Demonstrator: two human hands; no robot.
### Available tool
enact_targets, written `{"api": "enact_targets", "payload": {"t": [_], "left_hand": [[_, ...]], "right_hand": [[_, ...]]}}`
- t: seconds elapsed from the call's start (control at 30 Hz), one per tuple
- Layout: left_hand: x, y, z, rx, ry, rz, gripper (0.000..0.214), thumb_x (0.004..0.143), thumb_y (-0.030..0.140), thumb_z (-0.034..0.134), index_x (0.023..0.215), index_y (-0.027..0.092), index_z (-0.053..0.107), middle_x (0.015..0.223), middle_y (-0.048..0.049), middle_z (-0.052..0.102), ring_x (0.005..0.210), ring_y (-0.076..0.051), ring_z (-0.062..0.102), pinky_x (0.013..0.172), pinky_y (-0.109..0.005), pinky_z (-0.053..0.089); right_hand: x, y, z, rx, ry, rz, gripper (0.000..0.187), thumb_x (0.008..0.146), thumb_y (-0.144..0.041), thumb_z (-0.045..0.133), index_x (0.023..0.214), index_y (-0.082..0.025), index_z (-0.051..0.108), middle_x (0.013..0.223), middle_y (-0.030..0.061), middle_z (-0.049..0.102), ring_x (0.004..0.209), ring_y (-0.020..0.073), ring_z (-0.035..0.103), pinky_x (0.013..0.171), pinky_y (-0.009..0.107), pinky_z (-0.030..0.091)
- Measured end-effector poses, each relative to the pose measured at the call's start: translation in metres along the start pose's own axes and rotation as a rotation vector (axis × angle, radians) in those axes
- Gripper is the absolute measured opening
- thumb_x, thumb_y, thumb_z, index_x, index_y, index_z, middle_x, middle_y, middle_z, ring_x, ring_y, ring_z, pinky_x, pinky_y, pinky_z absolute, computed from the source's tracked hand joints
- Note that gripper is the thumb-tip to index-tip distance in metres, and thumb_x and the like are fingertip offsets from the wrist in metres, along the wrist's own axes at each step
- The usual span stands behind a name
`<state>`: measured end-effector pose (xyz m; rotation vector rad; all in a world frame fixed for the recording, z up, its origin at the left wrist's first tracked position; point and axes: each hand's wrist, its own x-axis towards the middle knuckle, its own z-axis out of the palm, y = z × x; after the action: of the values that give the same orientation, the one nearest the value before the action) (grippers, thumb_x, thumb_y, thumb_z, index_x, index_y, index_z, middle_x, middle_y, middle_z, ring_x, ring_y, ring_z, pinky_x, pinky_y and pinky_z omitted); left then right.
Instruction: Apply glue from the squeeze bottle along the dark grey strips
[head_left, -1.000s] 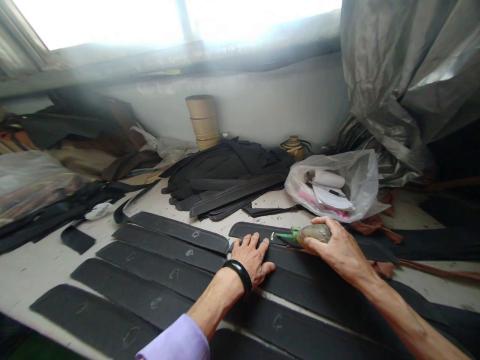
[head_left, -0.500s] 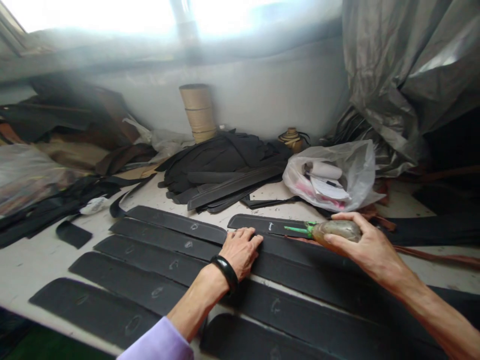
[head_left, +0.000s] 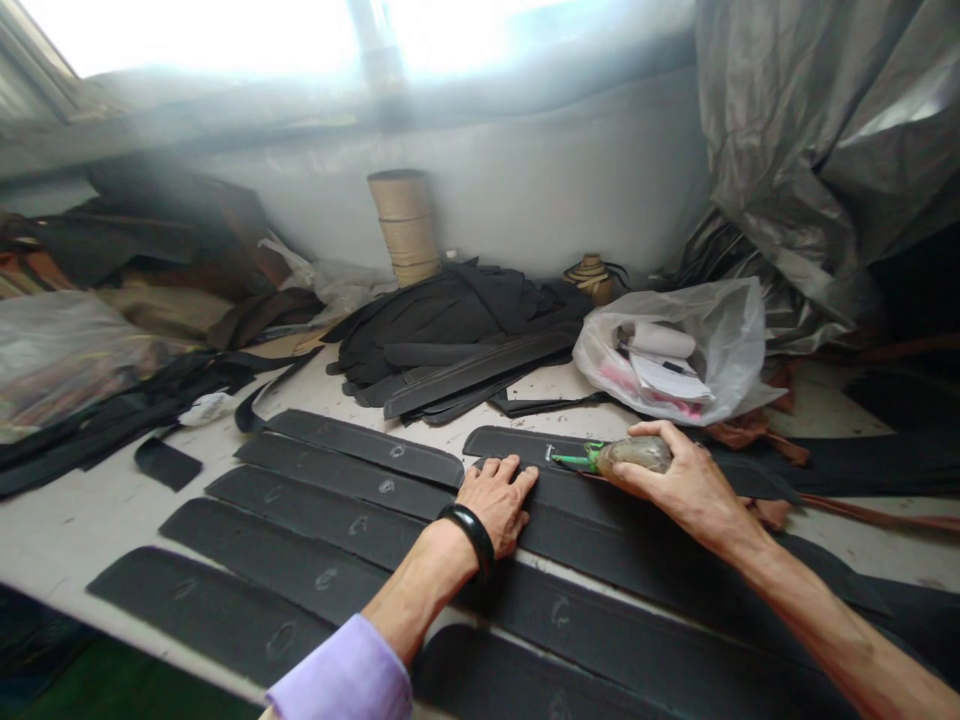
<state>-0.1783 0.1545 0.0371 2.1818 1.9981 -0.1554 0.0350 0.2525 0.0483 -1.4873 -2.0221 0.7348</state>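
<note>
Head view. One squeeze bottle [head_left: 637,455]: rounded, translucent, murky greyish-brown body, fitted with a bright green nozzle [head_left: 579,461]; held low over the far right-hand strip, tipped almost level, the nozzle pointing left. The right hand [head_left: 686,475] was clamped around the body, thumb on the near side.

One far black strip [head_left: 502,442]: matt, rounded at its left end, a line running just inside its edge; it bore a short white mark [head_left: 550,453], just beside the nozzle tip. Whether the tip touched the surface could not be told.

One left hand [head_left: 495,505]: laid palm down across the black strips, fingers a little apart, grasping nothing; black bangle [head_left: 474,538] at the wrist, lilac sleeve [head_left: 349,670] behind.

Further black strips [head_left: 300,522]: set in near-parallel rows on the pale table [head_left: 52,530], several bearing faint ring-shaped marks.

Behind: a heap of black pieces [head_left: 457,315] and a clear plastic bag [head_left: 731,330] containing papers.
</note>
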Motion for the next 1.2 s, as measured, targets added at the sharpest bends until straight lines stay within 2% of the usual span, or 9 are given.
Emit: {"api": "enact_targets", "payload": {"t": [0.33,0.6,0.9,1.07,1.2], "left_hand": [[0.003,0.0,-0.001,0.012,-0.007,0.009,0.057,0.076,0.029,0.05,0.132,0.023,0.04,0.136,-0.0128,0.041,0.115,-0.033,0.044,0.09,-0.051,0.04],[0.004,-0.002,0.004,0.006,0.015,0.007,0.057,0.075,0.03,0.052,0.131,0.024,0.04,0.136,-0.012,0.041,0.115,-0.034,0.043,0.09,-0.051,0.039],[0.003,-0.001,0.002,-0.003,0.012,0.013,0.057,0.076,0.029,0.053,0.131,0.023,0.04,0.136,-0.0123,0.041,0.115,-0.034,0.043,0.09,-0.051,0.04],[0.005,-0.004,0.002,-0.028,-0.013,0.019,0.056,0.078,0.028,0.053,0.132,0.022,0.038,0.137,-0.0123,0.04,0.118,-0.033,0.041,0.093,-0.051,0.04],[0.001,-0.009,0.001,-0.049,-0.025,0.039,0.047,0.08,0.023,0.054,0.126,0.017,0.045,0.133,-0.0131,0.043,0.116,-0.029,0.045,0.091,-0.043,0.044]], "right_hand": [[0.007,-0.002,0.0,-0.034,-0.026,-0.024,0.043,0.062,-0.047,0.058,0.097,-0.022,0.055,0.091,0.0065,0.062,0.081,0.0253,0.059,0.068,0.034,0.044],[0.013,-0.001,-0.001,-0.056,-0.009,-0.035,0.043,0.062,-0.046,0.058,0.097,-0.022,0.055,0.094,0.0066,0.06,0.083,0.0253,0.058,0.073,0.035,0.043],[0.013,-0.007,0.004,0.04,0.0,-0.005,0.045,0.061,-0.046,0.061,0.098,-0.02,0.056,0.089,0.0073,0.061,0.079,0.0249,0.058,0.069,0.035,0.045],[0.004,-0.014,-0.012,0.172,-0.03,0.057,0.053,0.06,-0.052,0.061,0.101,-0.02,0.056,0.086,0.0057,0.065,0.074,0.023,0.061,0.066,0.033,0.047],[-0.008,-0.013,-0.035,0.21,0.004,0.125,0.057,0.055,-0.056,0.062,0.099,-0.02,0.057,0.083,0.0062,0.066,0.073,0.0254,0.061,0.064,0.035,0.047]]}}
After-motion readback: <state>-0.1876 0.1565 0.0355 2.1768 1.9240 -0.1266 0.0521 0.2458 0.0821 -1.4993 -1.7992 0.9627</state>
